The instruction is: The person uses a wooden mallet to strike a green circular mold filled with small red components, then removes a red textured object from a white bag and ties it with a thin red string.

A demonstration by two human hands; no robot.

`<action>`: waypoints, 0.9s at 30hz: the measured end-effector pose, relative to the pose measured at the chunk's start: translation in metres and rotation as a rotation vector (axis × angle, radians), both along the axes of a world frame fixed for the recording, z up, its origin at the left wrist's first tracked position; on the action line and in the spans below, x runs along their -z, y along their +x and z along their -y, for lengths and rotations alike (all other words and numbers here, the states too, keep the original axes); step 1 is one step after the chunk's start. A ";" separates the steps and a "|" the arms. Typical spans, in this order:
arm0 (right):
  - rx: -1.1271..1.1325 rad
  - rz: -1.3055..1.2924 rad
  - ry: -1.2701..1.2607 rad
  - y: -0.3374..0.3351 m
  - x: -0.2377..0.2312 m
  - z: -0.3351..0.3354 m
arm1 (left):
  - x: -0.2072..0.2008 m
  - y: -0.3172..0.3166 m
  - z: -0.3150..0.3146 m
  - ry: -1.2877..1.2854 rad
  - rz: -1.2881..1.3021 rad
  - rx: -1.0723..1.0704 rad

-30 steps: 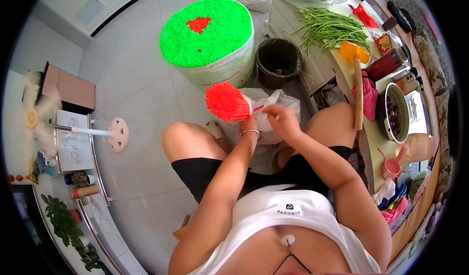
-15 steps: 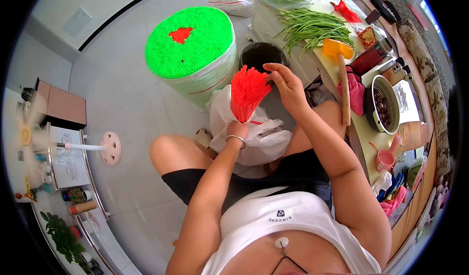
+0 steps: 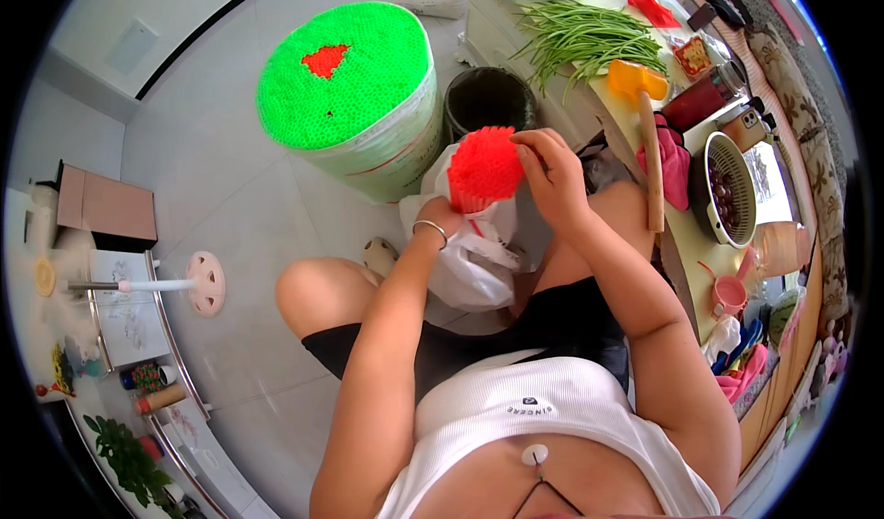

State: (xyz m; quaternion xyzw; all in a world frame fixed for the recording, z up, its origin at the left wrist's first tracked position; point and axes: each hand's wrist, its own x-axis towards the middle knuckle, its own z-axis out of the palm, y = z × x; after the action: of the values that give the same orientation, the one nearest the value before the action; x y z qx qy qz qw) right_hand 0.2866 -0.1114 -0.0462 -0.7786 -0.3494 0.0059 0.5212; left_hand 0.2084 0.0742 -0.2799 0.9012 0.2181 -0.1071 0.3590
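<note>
My left hand (image 3: 440,215) is wrapped round the lower part of a thick bundle of red straws (image 3: 485,167), which stands tilted with its open ends facing up. At the right rim of the bundle, the thumb and bent forefinger of my right hand (image 3: 555,171) pinch at the straw ends; the exact grip is too small to make out. Below the bundle a white plastic bag (image 3: 470,275) hangs between my knees. Farther off on the left stands a big, round, wrapped bundle of green straws (image 3: 354,81) with a red patch of straws (image 3: 325,61) in its top.
A dark lined bin (image 3: 490,104) stands just beyond my hands. On the table to the right lie green bean-like stalks (image 3: 594,40), an orange mallet (image 3: 650,141), a dark red flask (image 3: 704,97) and a basket of round dark fruit (image 3: 727,192). A white-poled stand (image 3: 204,283) is on the left.
The red bundle has tipped so its ends face me more, and it has shifted slightly right. My right hand has moved slightly right and down along with its rim.
</note>
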 end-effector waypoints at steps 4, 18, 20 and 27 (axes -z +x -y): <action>0.076 0.247 -0.144 0.021 -0.009 0.003 | 0.026 -0.005 0.005 0.003 0.035 -0.057; -0.352 0.260 -0.459 0.057 0.032 -0.074 | 0.002 0.025 0.008 0.006 -0.241 -0.048; -0.339 0.521 -0.437 0.048 0.004 -0.083 | 0.013 0.021 -0.003 0.003 -0.240 -0.047; -0.294 0.391 -0.263 0.042 0.038 -0.076 | -0.002 0.032 0.006 0.034 -0.265 -0.048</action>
State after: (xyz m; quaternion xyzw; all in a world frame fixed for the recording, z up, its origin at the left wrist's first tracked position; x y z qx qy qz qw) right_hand 0.3285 -0.0352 -0.0842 -0.7669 -0.5488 -0.0236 0.3318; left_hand 0.2408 0.0685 -0.2777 0.8796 0.2868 -0.2129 0.3143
